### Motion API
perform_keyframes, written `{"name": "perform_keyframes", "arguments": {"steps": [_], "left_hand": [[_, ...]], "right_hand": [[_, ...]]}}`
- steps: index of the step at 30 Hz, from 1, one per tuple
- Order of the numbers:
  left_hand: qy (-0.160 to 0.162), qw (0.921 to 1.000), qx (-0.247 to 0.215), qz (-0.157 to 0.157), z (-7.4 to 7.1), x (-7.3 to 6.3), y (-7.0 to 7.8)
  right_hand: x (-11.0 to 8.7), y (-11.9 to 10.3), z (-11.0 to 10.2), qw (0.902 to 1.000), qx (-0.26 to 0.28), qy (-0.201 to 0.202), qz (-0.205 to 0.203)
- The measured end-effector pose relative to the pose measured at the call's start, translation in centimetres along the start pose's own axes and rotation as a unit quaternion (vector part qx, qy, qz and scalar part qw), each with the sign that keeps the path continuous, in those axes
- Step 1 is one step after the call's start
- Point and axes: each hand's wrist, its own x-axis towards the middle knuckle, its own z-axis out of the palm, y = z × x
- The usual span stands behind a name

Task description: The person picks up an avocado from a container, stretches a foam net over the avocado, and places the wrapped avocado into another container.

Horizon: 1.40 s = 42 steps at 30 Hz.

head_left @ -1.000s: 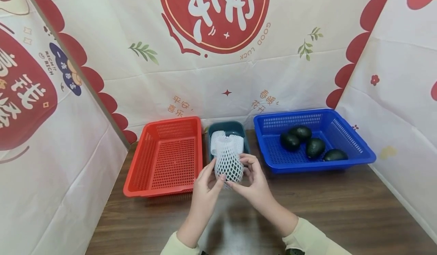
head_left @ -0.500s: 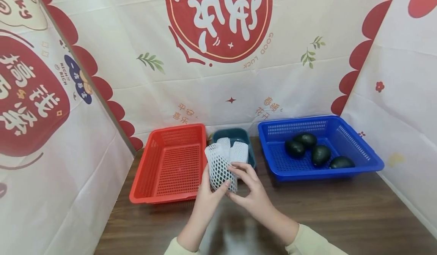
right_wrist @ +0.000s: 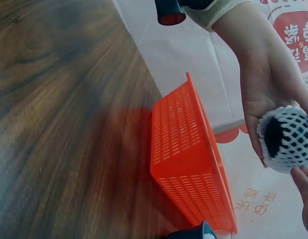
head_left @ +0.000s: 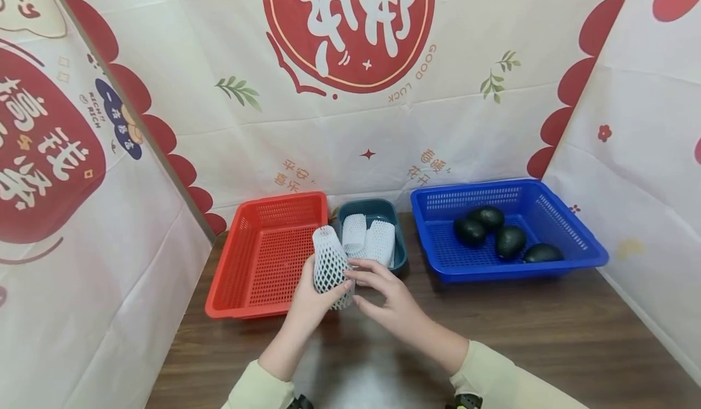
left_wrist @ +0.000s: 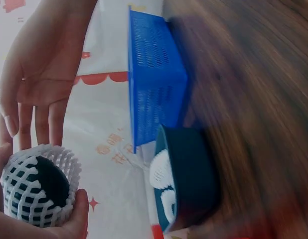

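Observation:
My left hand (head_left: 308,302) grips a dark green avocado (left_wrist: 53,183) in a white foam net sleeve (head_left: 330,264), over the front right corner of the red basket. The sleeve's narrow end points up and away; the avocado's dark end shows bare through the sleeve's opening in both wrist views. Close to its right side is my right hand (head_left: 390,299), fingers fairly straight and spread. In the left wrist view, the right hand (left_wrist: 44,84) has extended fingers just beyond the sleeve; whether a fingertip still touches the net is hard to tell.
A red basket (head_left: 223,275) stands left. A small dark green bin (head_left: 402,257) in the middle holds white foam net sleeves (head_left: 378,241). The blue basket (head_left: 438,269) at right holds several avocados (head_left: 510,241). Printed cloth walls (head_left: 350,129) enclose the wooden table (head_left: 493,324).
The netted avocado has moved left, from in front of the green bin toward the red basket, in my left hand. My right hand has loosened from it, its fingers spreading.

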Motion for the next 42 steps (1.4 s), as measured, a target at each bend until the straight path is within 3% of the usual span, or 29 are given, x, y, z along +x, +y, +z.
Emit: {"name": "perform_keyframes", "arguments": {"steps": [3,6,10,14,17,20,22,30,36,42], "left_hand": [[0.019,0.9995,0.023,-0.011,-1.0,0.2,-0.2],[0.034,0.9987,0.015,-0.034,-2.0,0.7,-0.2],[0.053,0.9968,0.015,-0.058,-3.2,1.8,-0.5],[0.064,0.9939,0.039,-0.081,-4.2,2.9,-1.0],[0.063,0.9911,0.060,-0.100,-4.7,3.6,-1.8],[0.055,0.9896,0.082,-0.104,-5.2,4.3,-2.6],[0.050,0.9888,0.099,-0.100,-5.5,4.7,-3.1],[0.030,0.9813,0.164,-0.097,-6.3,6.0,-5.1],[0.006,0.9702,0.214,-0.113,-6.1,6.7,-6.0],[-0.031,0.9576,0.244,-0.151,-5.5,7.2,-6.7]], "right_hand": [[0.5,0.2,0.2,0.9996,-0.028,-0.009,-0.005],[1.0,0.8,0.5,0.9971,-0.074,-0.012,-0.015],[1.7,1.9,1.6,0.9876,-0.154,-0.032,-0.007],[1.9,3.0,3.3,0.9636,-0.238,-0.120,0.019],[1.8,3.5,4.6,0.9379,-0.285,-0.197,0.005],[1.7,4.1,5.5,0.9248,-0.302,-0.230,-0.025],[1.7,4.4,6.0,0.9255,-0.303,-0.223,-0.045],[2.2,4.8,7.1,0.9512,-0.263,-0.146,-0.069],[2.5,4.9,7.5,0.9553,-0.260,-0.128,-0.057],[2.4,4.8,7.8,0.9575,-0.257,-0.125,-0.039]]}}
